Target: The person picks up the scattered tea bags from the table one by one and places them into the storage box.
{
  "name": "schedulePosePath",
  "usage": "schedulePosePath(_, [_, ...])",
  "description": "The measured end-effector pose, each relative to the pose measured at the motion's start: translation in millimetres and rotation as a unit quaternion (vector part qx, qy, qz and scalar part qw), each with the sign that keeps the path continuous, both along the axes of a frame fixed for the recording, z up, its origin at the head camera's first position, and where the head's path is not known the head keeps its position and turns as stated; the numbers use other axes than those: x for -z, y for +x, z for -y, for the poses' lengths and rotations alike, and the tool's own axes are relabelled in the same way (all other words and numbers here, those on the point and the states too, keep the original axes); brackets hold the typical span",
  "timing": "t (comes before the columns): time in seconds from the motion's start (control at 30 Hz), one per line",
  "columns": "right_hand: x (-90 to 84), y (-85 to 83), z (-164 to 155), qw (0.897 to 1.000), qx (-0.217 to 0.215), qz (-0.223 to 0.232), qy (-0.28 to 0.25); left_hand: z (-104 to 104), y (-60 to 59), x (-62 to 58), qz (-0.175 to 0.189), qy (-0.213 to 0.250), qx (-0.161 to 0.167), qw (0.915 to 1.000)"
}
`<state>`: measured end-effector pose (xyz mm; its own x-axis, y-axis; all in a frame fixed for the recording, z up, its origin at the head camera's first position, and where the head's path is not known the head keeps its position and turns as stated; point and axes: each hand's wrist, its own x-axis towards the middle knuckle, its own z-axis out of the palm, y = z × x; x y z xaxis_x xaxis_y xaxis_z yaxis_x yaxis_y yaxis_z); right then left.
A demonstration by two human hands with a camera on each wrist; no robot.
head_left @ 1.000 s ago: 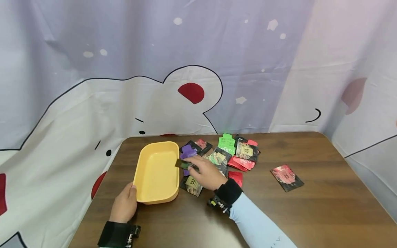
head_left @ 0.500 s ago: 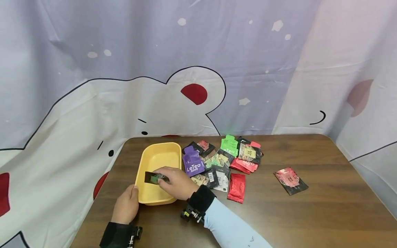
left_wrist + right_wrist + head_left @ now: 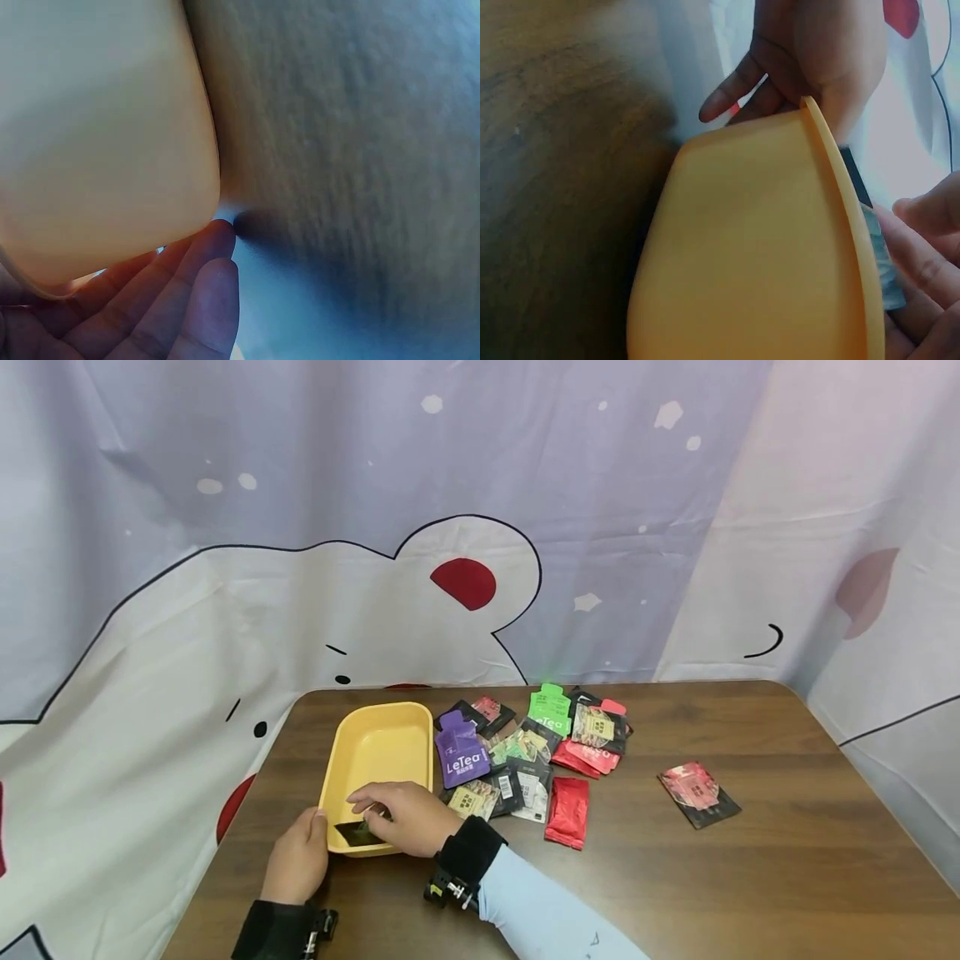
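At the near end of the rounded yellow plastic tray [image 3: 386, 747]: small dark flat packet [image 3: 352, 834], under the right hand [image 3: 411, 818] | right grip: fingers bent, hold on packet cannot be told | left hand [image 3: 297, 858]: grips tray's near-left rim | step, seemingly: placing packet | next move likely calls for lifting clear without dragging it

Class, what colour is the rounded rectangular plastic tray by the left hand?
The rounded rectangular plastic tray is plain yellow, seen best in the head view.
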<state>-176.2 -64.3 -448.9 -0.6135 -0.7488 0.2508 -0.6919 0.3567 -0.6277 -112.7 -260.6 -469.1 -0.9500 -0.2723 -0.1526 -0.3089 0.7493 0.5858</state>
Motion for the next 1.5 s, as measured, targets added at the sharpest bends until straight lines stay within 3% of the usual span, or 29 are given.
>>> schedulePosePath(0.13, [-0.2,3.0,0.5,1.0,-0.011,0.007,0.006,-0.5,-0.4,-0.8,0.008,-0.004,-0.003,1.0])
schedulePosePath(0.43, [-0.4,-1.6,-5.7,1.0,0.009,-0.007,0.003,-3.5,1.1,-1.8,-0.004,0.005,0.001,1.0])
schedulePosePath(0.83, [-6.3,-9.2,-30.9,0.999,0.038,0.03,-0.01,-4.6,-0.5,-3.3,0.021,0.015,-0.013,0.9996])
schedulePosePath(1.2, [-1.6,-15.7,-96.9,0.994,0.104,0.016,-0.026,-0.1,-2.0,-3.4,0.032,0.006,-0.007,0.9994])
schedulePosePath(1.5, [11.9,-10.6,-176.0,0.981,0.19,0.027,-0.025,2.9,-6.4,-1.2,0.049,0.003,-0.003,0.9988])
